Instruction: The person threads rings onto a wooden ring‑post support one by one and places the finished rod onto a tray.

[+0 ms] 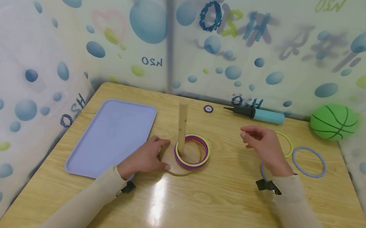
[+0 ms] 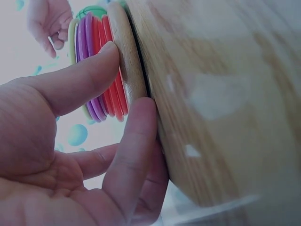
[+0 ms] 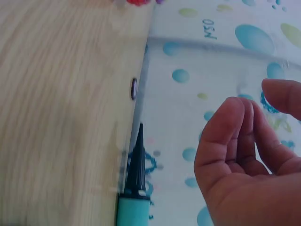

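A round wooden base with an upright wooden post stands mid-table. Around the post lie stacked rings, a yellow ring on top and purple rings under it. Lowest in the stack are red rings, against the base in the left wrist view. My left hand holds the base's left edge between thumb and fingers. To the right, my right hand hovers above the table with loosely bent fingers and nothing in them.
A lavender tray lies at left. Near the right hand are another yellow ring, a blue ring and a partly hidden blue ring. Along the back sit a small disc, a hand pump and a green ball.
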The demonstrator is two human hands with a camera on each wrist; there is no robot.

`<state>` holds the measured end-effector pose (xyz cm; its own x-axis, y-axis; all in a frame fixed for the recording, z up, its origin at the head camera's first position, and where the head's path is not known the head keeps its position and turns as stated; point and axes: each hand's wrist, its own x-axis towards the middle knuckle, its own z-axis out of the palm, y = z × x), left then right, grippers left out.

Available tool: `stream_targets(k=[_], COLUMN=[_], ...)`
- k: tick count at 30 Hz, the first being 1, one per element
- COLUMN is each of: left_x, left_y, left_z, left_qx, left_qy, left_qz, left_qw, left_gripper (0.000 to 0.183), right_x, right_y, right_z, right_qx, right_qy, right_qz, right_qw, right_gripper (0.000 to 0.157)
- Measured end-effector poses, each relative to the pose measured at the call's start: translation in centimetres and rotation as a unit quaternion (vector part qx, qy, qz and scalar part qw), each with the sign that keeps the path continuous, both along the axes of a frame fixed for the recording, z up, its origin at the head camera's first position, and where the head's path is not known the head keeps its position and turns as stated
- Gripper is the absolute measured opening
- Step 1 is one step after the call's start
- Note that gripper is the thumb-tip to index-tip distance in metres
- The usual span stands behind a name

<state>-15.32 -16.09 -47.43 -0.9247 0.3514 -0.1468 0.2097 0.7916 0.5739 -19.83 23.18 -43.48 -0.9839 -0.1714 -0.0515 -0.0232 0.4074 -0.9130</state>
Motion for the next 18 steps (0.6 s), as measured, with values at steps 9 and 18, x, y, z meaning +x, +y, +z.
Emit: stream_targets(k=[9, 18], left_x=[-0.1, 0.0], left_y=[-0.2, -0.1], left_z=[-0.3, -0.4], left_qx=[0.011, 0.013], left_qy=[-0.011, -0.009], left_qz=[0.005, 0.004], left_qw=[0.9999, 0.9999], left_gripper=[0.093, 0.099], right_x=[-0.4, -1.5], right_y=[4.2, 7.9], right_z=[0.3, -0.5], right_qx=[0.020, 0.031], right_qy=[0.032, 0.045], right_qz=[-0.034, -0.074], right_qw=[0.999, 0.996], right_gripper=[0.043, 0.033])
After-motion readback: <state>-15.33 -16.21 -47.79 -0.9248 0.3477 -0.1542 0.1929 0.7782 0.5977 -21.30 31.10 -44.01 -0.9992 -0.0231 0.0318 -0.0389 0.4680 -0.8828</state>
